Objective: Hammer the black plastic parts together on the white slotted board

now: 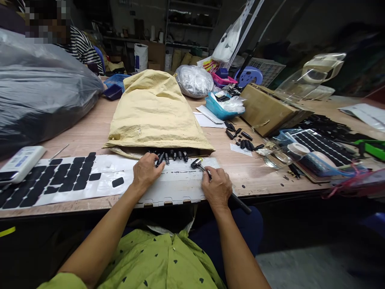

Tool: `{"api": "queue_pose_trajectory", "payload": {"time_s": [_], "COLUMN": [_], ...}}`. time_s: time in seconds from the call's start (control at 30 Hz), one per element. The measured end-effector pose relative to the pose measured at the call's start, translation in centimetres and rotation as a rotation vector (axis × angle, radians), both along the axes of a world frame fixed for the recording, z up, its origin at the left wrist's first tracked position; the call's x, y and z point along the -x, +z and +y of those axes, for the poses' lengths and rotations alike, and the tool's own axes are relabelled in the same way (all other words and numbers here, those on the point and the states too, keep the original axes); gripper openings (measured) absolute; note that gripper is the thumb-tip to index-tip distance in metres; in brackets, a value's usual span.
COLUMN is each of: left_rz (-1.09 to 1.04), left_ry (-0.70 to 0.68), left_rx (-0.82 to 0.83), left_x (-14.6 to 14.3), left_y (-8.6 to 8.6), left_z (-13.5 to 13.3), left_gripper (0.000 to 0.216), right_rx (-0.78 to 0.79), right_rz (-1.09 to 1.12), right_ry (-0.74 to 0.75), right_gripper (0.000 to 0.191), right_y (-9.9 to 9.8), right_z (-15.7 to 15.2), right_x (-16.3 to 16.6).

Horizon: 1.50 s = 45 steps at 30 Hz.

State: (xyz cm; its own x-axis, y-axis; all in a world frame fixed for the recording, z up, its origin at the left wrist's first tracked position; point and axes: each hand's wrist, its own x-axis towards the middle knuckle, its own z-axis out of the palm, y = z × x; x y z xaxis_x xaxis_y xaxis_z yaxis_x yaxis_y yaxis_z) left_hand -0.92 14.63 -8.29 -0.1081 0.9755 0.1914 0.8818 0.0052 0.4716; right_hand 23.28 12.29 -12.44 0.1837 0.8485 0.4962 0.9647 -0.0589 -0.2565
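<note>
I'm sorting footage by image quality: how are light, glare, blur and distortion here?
Head view, light: tabletop brighter than the dim shelves behind; head view, glare: highlights on the grey plastic bag and clear plastic bundle; head view, blur: pink plastic at the right edge looks soft, the right hand and hammer sharper; head view, distortion: the sides seem stretched.

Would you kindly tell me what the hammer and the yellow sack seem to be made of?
Hammer: the head looks like shiny metal, from its bright glints; the handle is matte black with little glare, perhaps rubber or plastic.
Yellow sack: likely heavy paper or laminated woven plastic, mostly matte, judging by its stiff creases.
</note>
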Motion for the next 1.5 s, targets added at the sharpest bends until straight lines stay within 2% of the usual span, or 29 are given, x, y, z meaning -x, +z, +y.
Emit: {"api": "queue_pose_trajectory", "payload": {"time_s": [0.17, 0.3, 0.37, 0.5, 0.63, 0.77, 0.93, 1.13, 1.33, 1.5], "left_rz": [0.141, 0.088, 0.008, -0.093, -0.112, -0.143, -0.138, -0.136, -0.116, -0.108], "left_ry": [0.028, 0.022, -0.033, -0.249, -0.366, -0.362, -0.371, -0.378, -0.392, -0.389], "left_rx": [0.053, 0.055, 0.053, 0.088, 0.123, 0.107, 0.096, 0.075, 0.080, 0.095], "left_x": [-0.3, 0.3, 0.4, -0.6, -2.0, -2.2, -2.1, -2.2, -2.3, -2.3], "left_y": [-0.4, -0.3, 0.0, 0.5, -0.2, -1.2, -1.5, -1.5, -1.4, -1.3], "left_z": [0.8, -0.4, -1.2, -1.8, -1.2, -0.6, -0.6, -0.6, -0.7, -0.7], "left_gripper": [0.025, 0.018, 0.015, 0.014, 0.012, 0.015, 0.015, 0.016, 0.016, 0.015], "right_rx": [-0.004, 0.004, 0.011, 0.023, 0.034, 0.070, -0.020, 0.067, -0.013, 0.097], "right_rz": [-0.002, 0.000, 0.004, 0.017, 0.016, 0.054, 0.259, 0.462, 0.436, 0.339], "right_ry": [-0.002, -0.008, -0.012, -0.018, -0.009, 0.031, 0.080, 0.325, 0.368, 0.358], "right_gripper": [0.021, 0.020, 0.020, 0.021, 0.024, 0.024, 0.027, 0.029, 0.034, 0.035], "right_y": [-0.1, 0.0, 0.1, 0.1, 0.1, 0.3, 1.9, 3.3, 3.6, 3.2], "right_z": [0.0, 0.0, 0.0, 0.0, 0.1, 0.0, -1.5, -3.2, -3.8, -4.0], "right_x": [0.0, 0.0, 0.1, 0.1, 0.0, -0.2, 0.3, 2.0, 3.3, 3.6]}}
